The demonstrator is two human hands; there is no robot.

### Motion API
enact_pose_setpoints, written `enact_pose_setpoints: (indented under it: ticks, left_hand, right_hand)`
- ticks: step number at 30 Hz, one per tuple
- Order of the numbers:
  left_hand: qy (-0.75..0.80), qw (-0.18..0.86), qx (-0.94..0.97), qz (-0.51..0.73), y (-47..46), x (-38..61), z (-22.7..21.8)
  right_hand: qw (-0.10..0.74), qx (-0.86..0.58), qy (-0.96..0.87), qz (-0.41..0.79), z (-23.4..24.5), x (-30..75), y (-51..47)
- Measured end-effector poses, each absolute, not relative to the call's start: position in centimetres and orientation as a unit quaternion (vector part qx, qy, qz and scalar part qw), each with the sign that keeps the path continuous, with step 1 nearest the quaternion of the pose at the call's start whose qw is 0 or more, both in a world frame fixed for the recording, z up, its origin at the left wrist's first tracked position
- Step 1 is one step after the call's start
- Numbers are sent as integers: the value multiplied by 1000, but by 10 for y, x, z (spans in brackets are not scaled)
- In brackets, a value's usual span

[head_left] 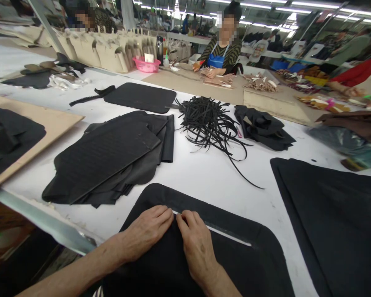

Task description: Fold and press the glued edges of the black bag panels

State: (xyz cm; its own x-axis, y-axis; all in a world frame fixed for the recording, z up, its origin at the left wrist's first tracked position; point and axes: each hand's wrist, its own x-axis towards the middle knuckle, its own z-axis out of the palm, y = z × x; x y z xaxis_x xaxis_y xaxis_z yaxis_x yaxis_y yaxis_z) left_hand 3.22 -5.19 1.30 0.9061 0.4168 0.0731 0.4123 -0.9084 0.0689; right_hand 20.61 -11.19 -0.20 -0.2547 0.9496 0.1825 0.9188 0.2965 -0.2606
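A large black panel with rounded corners (256, 264), leather-like or fabric, lies on the table right in front of me. Along it runs a narrow white strip (230, 236); whether this is tape or a slot showing the white table, I cannot tell. My left hand (150, 229) rests on the panel with its fingers bent together at the strip's left end. Close beside it, my right hand (198, 239) also has curled fingers pressed down along the strip. The fingertips of both hands pinch at the panel's material there, partly hidden.
Stacked black pieces (108, 156) lie to the left, a heap of thin black strips (204, 119) beyond, and more black panels (336, 218) at right. A board (58, 119) sits at far left. Across the table, a co-worker (224, 45) handles brown pieces near a pink basket (146, 65).
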Motion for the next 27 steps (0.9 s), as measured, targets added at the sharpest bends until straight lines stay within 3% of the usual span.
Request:
enact_pose_setpoints:
  ticks: [5,9,20,27]
  left_hand:
    - [186,7,982,26,-47,24,22]
    - [209,3,974,88,-41,12,18]
    - [271,56,953,121,-39,0,5]
    - [308,70,931,182,-40,-3,-1]
  right_hand:
    - [141,-562,-815,17,-6,207,-117]
    - [110,-562,-820,-14,-2,201,-113]
    - [29,-583,-811,-43,10,177,-99]
    - [70,-572,-816,-41,9,188,-109]
